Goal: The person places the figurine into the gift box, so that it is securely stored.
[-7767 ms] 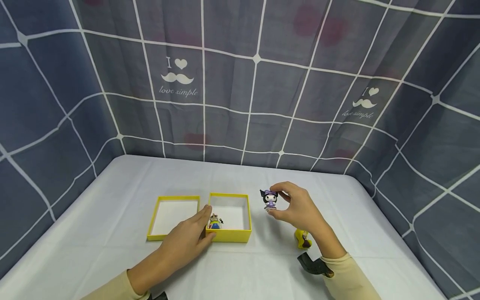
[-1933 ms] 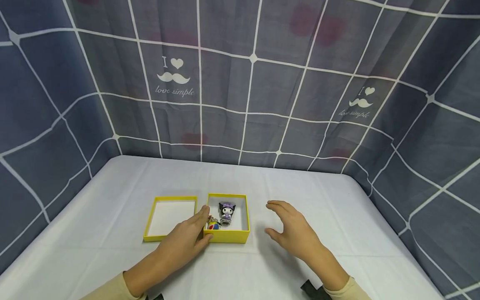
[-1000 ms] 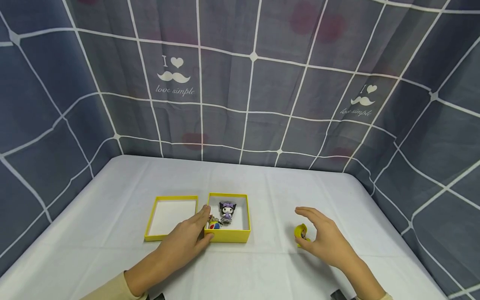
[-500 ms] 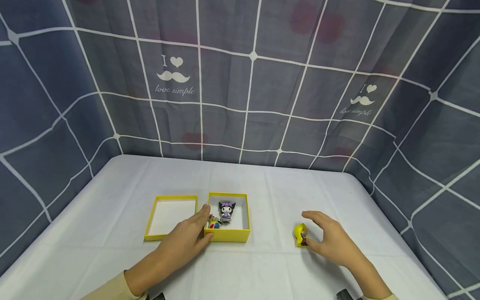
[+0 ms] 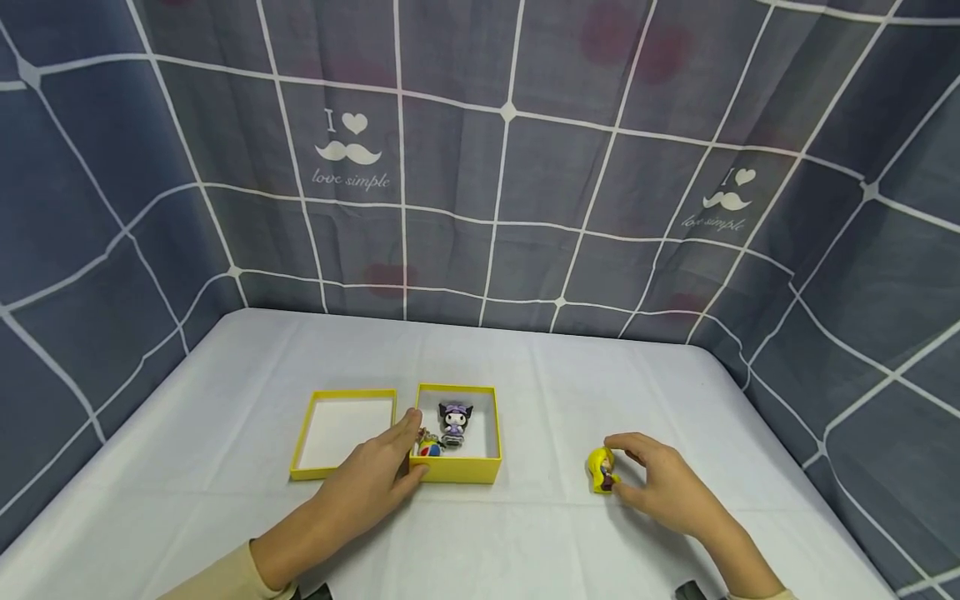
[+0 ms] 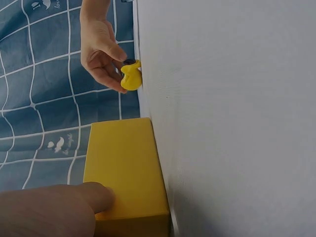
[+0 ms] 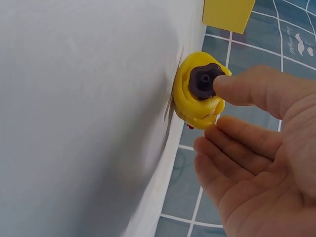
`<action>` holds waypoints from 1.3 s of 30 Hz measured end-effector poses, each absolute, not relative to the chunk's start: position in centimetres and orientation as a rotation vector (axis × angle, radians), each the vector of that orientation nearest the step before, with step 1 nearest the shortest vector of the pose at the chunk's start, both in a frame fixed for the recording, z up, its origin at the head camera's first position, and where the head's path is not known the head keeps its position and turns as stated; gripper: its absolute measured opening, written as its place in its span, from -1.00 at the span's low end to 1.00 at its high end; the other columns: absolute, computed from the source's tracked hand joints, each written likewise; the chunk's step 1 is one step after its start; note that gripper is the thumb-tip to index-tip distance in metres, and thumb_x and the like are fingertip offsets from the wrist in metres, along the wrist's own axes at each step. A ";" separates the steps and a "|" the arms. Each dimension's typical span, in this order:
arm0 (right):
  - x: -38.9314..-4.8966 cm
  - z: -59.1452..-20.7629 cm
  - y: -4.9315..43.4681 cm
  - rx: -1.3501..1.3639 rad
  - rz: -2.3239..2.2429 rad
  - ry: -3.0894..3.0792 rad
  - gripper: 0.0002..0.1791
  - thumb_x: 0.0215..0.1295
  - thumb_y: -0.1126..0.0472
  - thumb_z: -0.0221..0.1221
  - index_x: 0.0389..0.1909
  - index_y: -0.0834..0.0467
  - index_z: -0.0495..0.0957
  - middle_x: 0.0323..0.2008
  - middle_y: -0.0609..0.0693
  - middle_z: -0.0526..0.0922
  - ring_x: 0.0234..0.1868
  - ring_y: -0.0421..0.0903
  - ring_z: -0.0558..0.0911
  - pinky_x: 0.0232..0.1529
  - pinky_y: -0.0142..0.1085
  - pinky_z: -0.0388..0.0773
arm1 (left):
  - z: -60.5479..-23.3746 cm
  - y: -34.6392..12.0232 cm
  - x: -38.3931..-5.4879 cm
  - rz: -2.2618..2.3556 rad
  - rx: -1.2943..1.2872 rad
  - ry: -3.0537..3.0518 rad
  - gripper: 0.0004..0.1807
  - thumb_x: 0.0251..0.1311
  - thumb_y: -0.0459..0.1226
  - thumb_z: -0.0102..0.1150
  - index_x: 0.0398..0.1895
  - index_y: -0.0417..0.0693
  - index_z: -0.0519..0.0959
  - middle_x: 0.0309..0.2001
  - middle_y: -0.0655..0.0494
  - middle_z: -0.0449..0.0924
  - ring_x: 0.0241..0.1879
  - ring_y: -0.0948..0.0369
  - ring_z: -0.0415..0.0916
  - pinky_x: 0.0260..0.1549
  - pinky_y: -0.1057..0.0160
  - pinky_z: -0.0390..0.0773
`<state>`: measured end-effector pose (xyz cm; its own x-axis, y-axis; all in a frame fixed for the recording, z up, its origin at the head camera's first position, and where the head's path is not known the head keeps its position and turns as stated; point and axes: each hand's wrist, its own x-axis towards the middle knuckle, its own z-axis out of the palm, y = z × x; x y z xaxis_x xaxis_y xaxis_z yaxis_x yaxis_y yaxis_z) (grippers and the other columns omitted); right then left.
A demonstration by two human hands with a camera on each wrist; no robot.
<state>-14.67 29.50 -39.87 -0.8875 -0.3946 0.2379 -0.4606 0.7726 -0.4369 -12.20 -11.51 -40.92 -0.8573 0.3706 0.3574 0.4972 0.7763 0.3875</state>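
At the table's middle my left hand (image 5: pixel 371 479) holds the front left corner of the yellow open box (image 5: pixel 457 472). Its fingers lie along the left wall and its thumb (image 6: pixel 101 196) presses the front wall. Inside the box a black-and-purple figurine (image 5: pixel 454 423) lies face up beside a small colourful figurine (image 5: pixel 429 444), partly hidden by the near wall. To the right, my right hand (image 5: pixel 667 487) pinches a yellow-haired figurine (image 5: pixel 598 470) lying on the cloth. Its thumb touches the figurine's dark base (image 7: pixel 205 79), with fingertips at the head end.
A yellow-rimmed box lid (image 5: pixel 341 433), white inside, lies left of the box, partly behind my left hand. White cloth (image 5: pixel 525 542) covers the table. Dark checked curtains (image 5: pixel 465 167) stand along the back and both sides.
The black-and-purple figurine went from my right hand into the box. My right hand then moved right to the yellow-haired figurine and closed on it. My left hand stayed at the box.
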 end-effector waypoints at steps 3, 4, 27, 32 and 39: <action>-14.8 -40.0 29.3 0.700 0.773 -2.834 -0.43 -0.07 0.36 0.40 0.08 0.20 0.56 0.02 -0.08 0.61 0.08 -0.03 0.58 0.09 -0.10 0.54 | -40.9 -11.5 -12.2 -0.706 -0.672 -2.721 -0.24 0.21 -0.15 0.31 0.37 -0.40 0.28 0.35 -0.24 0.28 0.29 0.00 0.32 0.17 0.06 0.42; -14.8 -40.1 29.3 0.704 0.780 -2.835 -0.43 -0.06 0.36 0.40 0.08 0.20 0.56 0.02 -0.08 0.61 0.08 -0.04 0.58 0.09 -0.11 0.54 | -40.9 -11.5 -12.2 -0.708 -0.671 -2.725 -0.24 0.21 -0.15 0.30 0.37 -0.39 0.28 0.35 -0.24 0.28 0.29 0.01 0.32 0.17 0.06 0.42; -14.6 -40.5 28.1 0.644 0.936 -2.855 -0.43 -0.11 0.41 0.45 0.02 0.19 0.55 -0.02 -0.08 0.59 0.03 -0.13 0.58 0.06 -0.27 0.56 | -40.9 -11.5 -12.1 -0.710 -0.660 -2.761 -0.23 0.23 -0.13 0.29 0.39 -0.37 0.26 0.37 -0.23 0.26 0.30 0.01 0.30 0.17 0.06 0.43; -14.7 -40.4 27.8 0.621 0.938 -2.861 -0.42 -0.13 0.43 0.45 0.01 0.17 0.56 0.00 -0.06 0.58 0.03 -0.15 0.56 0.03 -0.31 0.56 | -40.9 -11.5 -12.0 -0.711 -0.654 -2.761 -0.23 0.23 -0.13 0.29 0.39 -0.37 0.26 0.37 -0.23 0.26 0.30 0.01 0.31 0.16 0.07 0.43; -14.8 -39.7 27.2 0.684 0.922 -2.810 -0.43 -0.13 0.39 0.47 0.02 0.19 0.58 0.04 -0.02 0.59 0.04 -0.15 0.57 0.03 -0.31 0.57 | -41.0 -11.5 -12.1 -0.703 -0.658 -2.726 -0.23 0.20 -0.16 0.32 0.37 -0.40 0.28 0.35 -0.25 0.29 0.28 -0.01 0.34 0.15 0.06 0.44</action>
<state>-14.75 27.17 -39.70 -0.8932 -0.3835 0.2346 -0.4480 0.7149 -0.5370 -12.07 -11.54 -40.98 -0.8667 0.3623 0.3428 0.4829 0.7817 0.3947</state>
